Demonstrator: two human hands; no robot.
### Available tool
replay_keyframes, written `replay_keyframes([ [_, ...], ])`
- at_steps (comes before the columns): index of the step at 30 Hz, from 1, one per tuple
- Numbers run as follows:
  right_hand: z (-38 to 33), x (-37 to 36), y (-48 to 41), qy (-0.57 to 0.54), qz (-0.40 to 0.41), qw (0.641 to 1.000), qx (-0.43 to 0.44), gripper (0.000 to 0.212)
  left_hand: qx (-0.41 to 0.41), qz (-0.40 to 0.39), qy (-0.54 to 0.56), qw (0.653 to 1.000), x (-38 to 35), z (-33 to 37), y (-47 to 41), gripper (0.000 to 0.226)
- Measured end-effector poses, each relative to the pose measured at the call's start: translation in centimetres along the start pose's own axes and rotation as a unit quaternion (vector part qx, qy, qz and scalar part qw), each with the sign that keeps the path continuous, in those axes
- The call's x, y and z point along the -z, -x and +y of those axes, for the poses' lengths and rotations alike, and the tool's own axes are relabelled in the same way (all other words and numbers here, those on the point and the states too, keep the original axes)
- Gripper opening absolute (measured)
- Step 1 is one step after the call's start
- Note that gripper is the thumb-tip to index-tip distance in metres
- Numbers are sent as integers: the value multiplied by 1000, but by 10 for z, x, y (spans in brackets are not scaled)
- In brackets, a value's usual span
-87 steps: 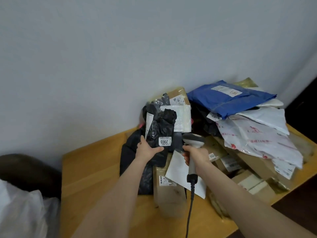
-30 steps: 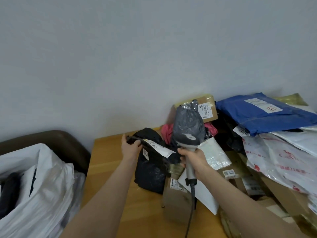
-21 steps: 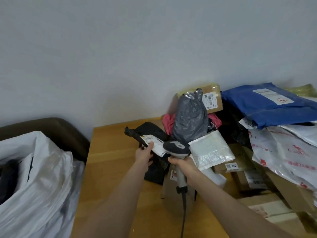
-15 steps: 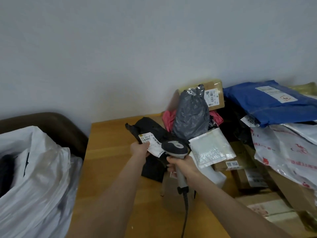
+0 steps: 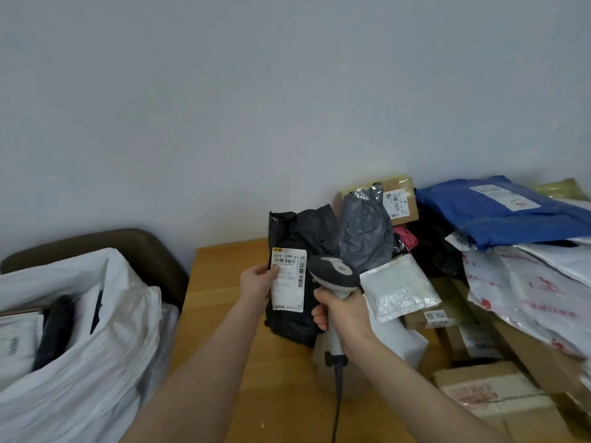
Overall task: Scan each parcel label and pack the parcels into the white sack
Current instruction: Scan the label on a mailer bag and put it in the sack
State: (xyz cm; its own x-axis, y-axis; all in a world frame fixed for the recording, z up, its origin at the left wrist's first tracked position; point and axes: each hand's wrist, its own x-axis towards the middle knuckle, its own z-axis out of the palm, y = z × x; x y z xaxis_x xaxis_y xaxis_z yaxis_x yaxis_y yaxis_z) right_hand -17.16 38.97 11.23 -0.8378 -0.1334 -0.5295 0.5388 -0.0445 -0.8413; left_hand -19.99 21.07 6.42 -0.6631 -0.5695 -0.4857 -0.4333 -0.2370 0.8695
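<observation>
Fingers [image 5: 274, 272] of left hand [image 5: 257, 284] are pinching black parcel [image 5: 303, 231] at its label [image 5: 289, 284], holding it upright over wooden table [image 5: 217, 314]. Right hand [image 5: 345, 311] is gripping scanner [image 5: 332, 273], head just beside label. White sack [image 5: 96, 330] is gaping well left.

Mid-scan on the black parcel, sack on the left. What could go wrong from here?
1. The scanner in the right hand sits very close beside the label, so the read may miss. The left hand also overlaps the label's edge.
2. The white sack looks full near its mouth, so the black parcel might slide back out.
3. The scanner is next to the padded mailer and could nudge it.
</observation>
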Motion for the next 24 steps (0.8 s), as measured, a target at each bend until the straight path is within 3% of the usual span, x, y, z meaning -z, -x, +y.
replay_keyframes([
  [24, 5, 14, 59, 34, -17, 999, -25, 9, 9, 19, 14, 1000, -9, -8, 37, 22],
])
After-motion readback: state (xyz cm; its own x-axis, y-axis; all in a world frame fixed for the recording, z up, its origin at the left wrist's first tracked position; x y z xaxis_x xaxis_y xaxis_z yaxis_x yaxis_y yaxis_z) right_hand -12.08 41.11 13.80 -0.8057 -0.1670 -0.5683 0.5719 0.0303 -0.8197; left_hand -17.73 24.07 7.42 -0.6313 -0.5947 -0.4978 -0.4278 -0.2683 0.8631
